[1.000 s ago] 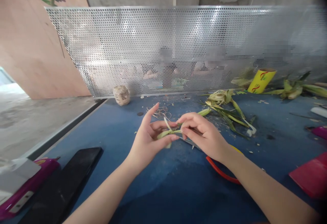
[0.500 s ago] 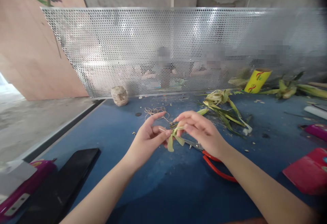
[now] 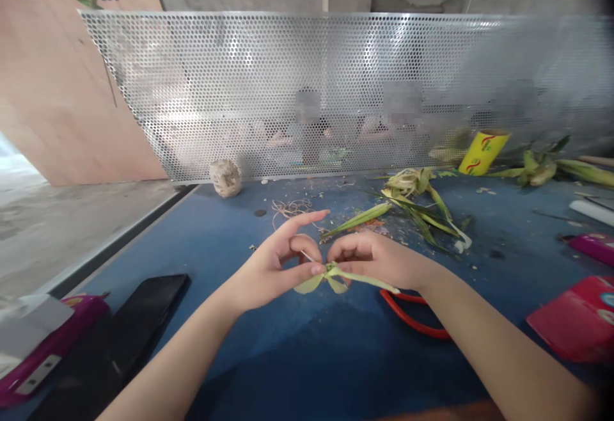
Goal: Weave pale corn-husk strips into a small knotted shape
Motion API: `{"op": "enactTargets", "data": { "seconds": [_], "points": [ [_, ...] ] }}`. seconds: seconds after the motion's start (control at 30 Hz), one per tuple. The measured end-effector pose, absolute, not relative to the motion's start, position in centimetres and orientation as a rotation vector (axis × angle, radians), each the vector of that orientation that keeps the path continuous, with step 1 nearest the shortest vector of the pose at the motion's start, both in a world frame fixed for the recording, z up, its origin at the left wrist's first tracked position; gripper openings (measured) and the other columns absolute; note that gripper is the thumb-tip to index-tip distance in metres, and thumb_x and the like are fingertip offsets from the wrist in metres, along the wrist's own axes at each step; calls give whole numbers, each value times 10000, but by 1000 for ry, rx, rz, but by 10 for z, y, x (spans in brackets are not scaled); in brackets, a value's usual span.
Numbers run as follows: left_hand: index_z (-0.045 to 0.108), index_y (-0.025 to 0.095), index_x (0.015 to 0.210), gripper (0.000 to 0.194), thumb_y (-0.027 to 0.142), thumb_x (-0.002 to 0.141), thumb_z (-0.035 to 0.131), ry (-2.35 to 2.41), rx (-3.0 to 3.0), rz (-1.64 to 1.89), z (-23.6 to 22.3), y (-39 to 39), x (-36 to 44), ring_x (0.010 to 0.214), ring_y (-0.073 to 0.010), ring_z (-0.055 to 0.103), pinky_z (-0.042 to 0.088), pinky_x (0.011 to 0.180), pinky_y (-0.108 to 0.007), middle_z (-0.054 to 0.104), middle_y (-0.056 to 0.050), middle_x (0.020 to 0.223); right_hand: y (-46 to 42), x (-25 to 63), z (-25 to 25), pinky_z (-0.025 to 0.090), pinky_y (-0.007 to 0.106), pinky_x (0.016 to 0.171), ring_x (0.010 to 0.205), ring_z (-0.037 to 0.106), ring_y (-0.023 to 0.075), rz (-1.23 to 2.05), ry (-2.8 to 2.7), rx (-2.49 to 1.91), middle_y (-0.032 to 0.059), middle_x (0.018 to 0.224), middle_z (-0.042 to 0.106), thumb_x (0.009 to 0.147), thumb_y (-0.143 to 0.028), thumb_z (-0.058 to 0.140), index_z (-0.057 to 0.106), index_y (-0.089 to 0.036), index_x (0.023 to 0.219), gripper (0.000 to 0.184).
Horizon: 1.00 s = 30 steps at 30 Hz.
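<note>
Both hands meet over the blue table on a small piece folded from pale green leaf strips. My left hand pinches its left side between thumb and middle finger, index finger stretched out above. My right hand is curled round its right side, and one strip trails out to the right below that hand. A thin pale string runs up from the piece between my left fingers. Red-handled scissors lie on the table under my right wrist.
Loose green leaves lie behind the hands, with thin string and a twine ball by the perforated metal screen. A black slab and magenta box lie left. A red case and yellow roll are right.
Both hands have come lower and nearer to me with the leaf piece. My right hand has turned so its fingers curl under. A long leaf behind the hands has come into view.
</note>
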<state>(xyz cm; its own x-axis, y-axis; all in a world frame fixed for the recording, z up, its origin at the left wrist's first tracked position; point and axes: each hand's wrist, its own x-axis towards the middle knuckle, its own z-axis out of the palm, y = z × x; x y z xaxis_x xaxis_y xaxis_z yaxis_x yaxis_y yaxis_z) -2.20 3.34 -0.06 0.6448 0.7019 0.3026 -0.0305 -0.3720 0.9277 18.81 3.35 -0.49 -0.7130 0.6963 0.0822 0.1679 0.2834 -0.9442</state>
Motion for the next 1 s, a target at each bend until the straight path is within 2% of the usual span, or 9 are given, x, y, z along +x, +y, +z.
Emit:
{"op": "enactTargets", "data": {
  "seconds": [0.13, 0.27, 0.43, 0.63, 0.8, 1.0],
  "points": [
    [346, 195, 1330, 576, 203, 805, 584, 573, 1719, 737, -3, 34, -21, 680, -123, 538, 434, 688, -275, 560, 18, 721, 32, 187, -4, 430, 244, 678, 744, 546, 124, 1206, -2204, -848, 6, 812, 612, 809, -266, 606, 611, -173, 875, 114],
    [335, 178, 1325, 623, 136, 765, 605, 610, 1782, 707, -5, 33, -18, 697, -119, 541, 443, 740, -297, 536, 33, 715, 29, 186, -1, 430, 239, 642, 708, 540, 127, 1058, -2289, -903, 6, 786, 619, 810, -298, 596, 622, -172, 874, 144],
    [294, 175, 1345, 646, 146, 773, 594, 659, 1903, 732, -6, 33, -18, 691, -116, 522, 435, 738, -293, 517, 30, 724, 28, 185, 0, 425, 234, 616, 700, 538, 128, 967, -2315, -930, 13, 821, 638, 813, -285, 590, 650, -181, 868, 132],
    [282, 211, 1350, 607, 119, 801, 525, 634, 1982, 758, -7, 32, -19, 765, -139, 542, 434, 774, -319, 548, -2, 800, 30, 184, -1, 430, 247, 629, 692, 570, 138, 922, -2233, -1033, 6, 753, 650, 810, -255, 593, 666, -180, 818, 105],
    [301, 226, 1354, 595, 155, 808, 527, 696, 2100, 808, -4, 30, -19, 742, -153, 541, 433, 759, -332, 539, 4, 760, 28, 183, 0, 434, 252, 633, 683, 583, 138, 863, -2239, -1007, 6, 748, 662, 808, -237, 588, 660, -183, 803, 89],
    [291, 197, 1357, 653, 82, 751, 506, 762, 2149, 784, -5, 34, -20, 774, -161, 546, 430, 786, -341, 559, -6, 808, 22, 179, 0, 414, 310, 751, 791, 591, 171, 651, -2225, -1068, 21, 844, 685, 801, -254, 579, 634, -206, 858, 93]
  ]
}}
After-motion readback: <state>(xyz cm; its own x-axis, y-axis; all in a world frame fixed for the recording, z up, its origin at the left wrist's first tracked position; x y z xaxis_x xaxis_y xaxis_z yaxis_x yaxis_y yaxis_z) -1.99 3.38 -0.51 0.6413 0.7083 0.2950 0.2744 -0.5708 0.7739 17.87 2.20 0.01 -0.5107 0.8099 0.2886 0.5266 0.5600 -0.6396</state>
